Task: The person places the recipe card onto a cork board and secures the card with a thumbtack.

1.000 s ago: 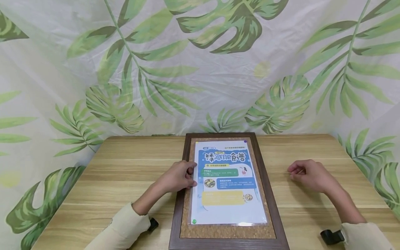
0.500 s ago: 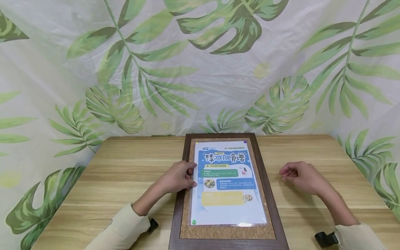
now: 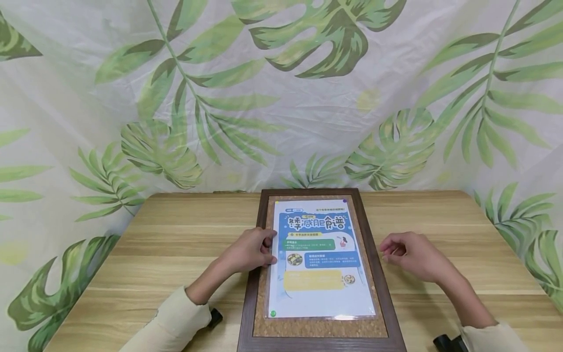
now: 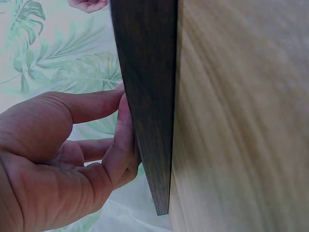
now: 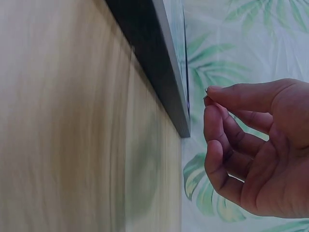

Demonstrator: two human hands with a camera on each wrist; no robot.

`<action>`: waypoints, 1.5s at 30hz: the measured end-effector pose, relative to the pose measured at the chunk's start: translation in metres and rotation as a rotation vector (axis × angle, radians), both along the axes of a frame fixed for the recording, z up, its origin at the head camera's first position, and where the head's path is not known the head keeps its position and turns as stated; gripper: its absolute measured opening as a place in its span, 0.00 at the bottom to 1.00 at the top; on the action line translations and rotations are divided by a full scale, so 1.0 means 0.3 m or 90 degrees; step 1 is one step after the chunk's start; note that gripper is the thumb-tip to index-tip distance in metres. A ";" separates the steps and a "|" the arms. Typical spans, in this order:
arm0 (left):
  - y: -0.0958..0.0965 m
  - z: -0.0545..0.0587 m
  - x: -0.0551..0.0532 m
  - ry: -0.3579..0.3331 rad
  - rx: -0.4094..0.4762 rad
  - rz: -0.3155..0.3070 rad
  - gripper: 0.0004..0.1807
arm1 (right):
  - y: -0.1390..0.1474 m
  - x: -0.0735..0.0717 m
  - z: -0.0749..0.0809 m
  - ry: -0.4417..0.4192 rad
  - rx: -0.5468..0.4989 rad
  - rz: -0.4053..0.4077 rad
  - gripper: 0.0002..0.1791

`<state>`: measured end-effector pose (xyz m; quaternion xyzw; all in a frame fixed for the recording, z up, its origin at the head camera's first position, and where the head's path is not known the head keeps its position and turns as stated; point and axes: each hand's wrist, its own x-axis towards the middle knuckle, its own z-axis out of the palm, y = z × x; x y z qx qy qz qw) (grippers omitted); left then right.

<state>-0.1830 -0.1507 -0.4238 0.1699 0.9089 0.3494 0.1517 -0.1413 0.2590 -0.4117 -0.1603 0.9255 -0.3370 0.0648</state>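
Note:
A printed, laminated sheet (image 3: pixel 325 303) lies on a cork board (image 3: pixel 321 328) with a dark wooden frame (image 3: pixel 387 313). My left hand (image 3: pixel 248 249) rests on the sheet's left edge, thumb and forefinger spread apart. In the left wrist view, that hand (image 4: pixel 72 154) reaches over the frame's side, its fingertips partly hidden. Just right of the frame, my right hand (image 3: pixel 413 256) hovers above the table. Its thumb and fingertips pinch a thumbtack (image 5: pixel 206 91), of which only a small metal tip shows.
A green tack (image 3: pixel 273 313) sits at the sheet's lower left corner, a yellow one (image 3: pixel 277 202) at the upper left and a purple one (image 3: pixel 345 200) at the upper right. The wooden table (image 3: pixel 176 244) reaches back to a leaf-patterned cloth (image 3: pixel 220 122).
My right hand has moved left across the table toward the board's right frame, still pinching. The left hand and the sheet have stayed in place.

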 end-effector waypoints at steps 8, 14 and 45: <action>0.000 -0.003 0.001 0.004 0.005 -0.005 0.38 | -0.049 0.043 0.004 -0.013 -0.029 0.014 0.05; -0.002 -0.003 0.003 0.009 0.002 -0.005 0.38 | -0.073 0.075 0.015 -0.023 -0.023 0.012 0.04; 0.001 -0.002 0.006 0.016 -0.002 -0.001 0.38 | -0.155 0.173 -0.042 -0.127 -0.077 0.100 0.05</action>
